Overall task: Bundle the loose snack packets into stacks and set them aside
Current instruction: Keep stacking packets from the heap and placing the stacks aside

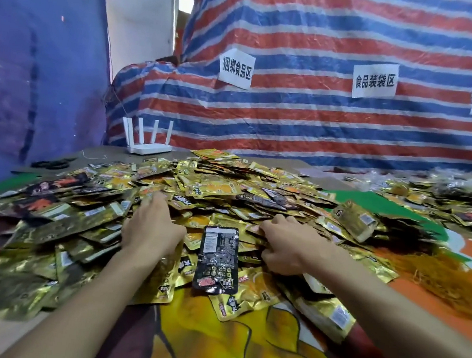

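A striped tarp (322,123) walls the 12 o'clock side. Below it a heap of gold snack packets (199,186) covers the table's middle. The left hand (151,228) lies flat on the heap, fingers together. The right hand (288,248) curls into packets at 3 o'clock of it; whether it grips any I cannot tell. Between them lies a black packet (217,260). A white router (148,143) stands at 11 o'clock of the heap.

Gold snack packets (213,188) lie heaped, far too many to count, with at least three black packets (218,260) among them and one bundled stack (355,220). There are three white paper signs (374,80), one white router (147,147) with four antennas (140,131), and two hands, a left hand (152,228) and a right hand (289,242).
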Action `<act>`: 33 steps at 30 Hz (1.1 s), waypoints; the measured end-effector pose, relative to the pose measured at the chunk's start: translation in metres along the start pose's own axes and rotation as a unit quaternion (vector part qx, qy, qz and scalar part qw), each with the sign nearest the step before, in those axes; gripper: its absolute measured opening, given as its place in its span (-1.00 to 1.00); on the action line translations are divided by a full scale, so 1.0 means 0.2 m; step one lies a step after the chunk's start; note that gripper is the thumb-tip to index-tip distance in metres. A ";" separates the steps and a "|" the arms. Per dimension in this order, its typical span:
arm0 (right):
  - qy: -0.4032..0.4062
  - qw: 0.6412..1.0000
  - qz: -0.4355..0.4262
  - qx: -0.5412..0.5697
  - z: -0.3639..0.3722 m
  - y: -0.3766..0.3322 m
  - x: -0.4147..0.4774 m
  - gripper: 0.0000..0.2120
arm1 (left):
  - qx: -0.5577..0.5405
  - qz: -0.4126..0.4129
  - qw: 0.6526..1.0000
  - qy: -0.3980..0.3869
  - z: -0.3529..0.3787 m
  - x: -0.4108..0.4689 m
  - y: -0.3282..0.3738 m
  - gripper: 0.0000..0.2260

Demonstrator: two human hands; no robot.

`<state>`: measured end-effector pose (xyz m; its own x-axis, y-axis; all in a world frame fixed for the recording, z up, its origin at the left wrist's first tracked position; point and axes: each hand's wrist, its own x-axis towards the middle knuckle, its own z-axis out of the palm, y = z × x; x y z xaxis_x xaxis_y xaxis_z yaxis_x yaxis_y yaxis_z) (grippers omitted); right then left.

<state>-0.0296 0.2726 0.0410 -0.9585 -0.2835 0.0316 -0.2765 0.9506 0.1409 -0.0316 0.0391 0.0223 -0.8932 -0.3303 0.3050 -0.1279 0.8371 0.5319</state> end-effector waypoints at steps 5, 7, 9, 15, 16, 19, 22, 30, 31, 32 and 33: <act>0.114 0.993 -0.007 0.028 0.02 -0.01 0.00 -0.71 | 0.027 0.004 0.999 0.033 0.04 0.03 -0.02 -0.33; 0.180 0.981 -0.003 0.068 0.02 0.00 -0.01 -0.74 | 0.062 0.021 0.997 0.040 0.07 0.04 -0.03 -0.40; 0.229 0.965 -0.002 0.131 0.02 0.00 0.00 -0.77 | 0.083 0.032 0.995 0.053 0.08 0.05 -0.04 -0.52; 0.292 0.873 0.025 0.390 -0.07 -0.05 0.04 -0.94 | 0.021 0.053 0.991 0.118 0.05 0.06 -0.04 -0.75; 0.304 0.847 0.027 0.435 -0.09 -0.06 0.05 -0.92 | 0.005 0.058 0.990 0.132 0.05 0.06 -0.04 -0.75; 0.333 0.785 0.038 0.520 -0.13 -0.12 0.09 -0.89 | -0.043 0.070 0.982 0.173 0.04 0.05 -0.02 -0.77; 0.333 0.747 0.068 0.572 -0.14 -0.17 0.15 -0.89 | -0.100 0.094 0.970 0.203 0.03 0.05 -0.02 -0.76; 0.288 0.543 0.174 0.770 0.01 -0.17 0.31 -0.75 | -0.315 0.139 0.894 0.287 -0.01 0.07 0.02 -0.78; 0.290 0.538 0.188 0.769 0.03 -0.17 0.32 -0.65 | -0.337 0.133 0.889 0.281 0.00 0.07 0.02 -0.77; 0.298 0.530 0.200 0.768 0.04 -0.17 0.33 -0.61 | -0.356 0.120 0.888 0.266 0.00 0.08 0.03 -0.76; 0.310 0.526 0.206 0.765 0.04 -0.17 0.33 -0.61 | -0.381 0.102 0.887 0.240 0.01 0.08 0.03 -0.74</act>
<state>-0.0832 0.2232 0.0311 -0.8836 0.4496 0.1305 -0.2410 -0.1980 -0.9501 -0.0472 0.0395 0.0290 -0.5551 -0.5059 0.6602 0.5067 0.4237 0.7508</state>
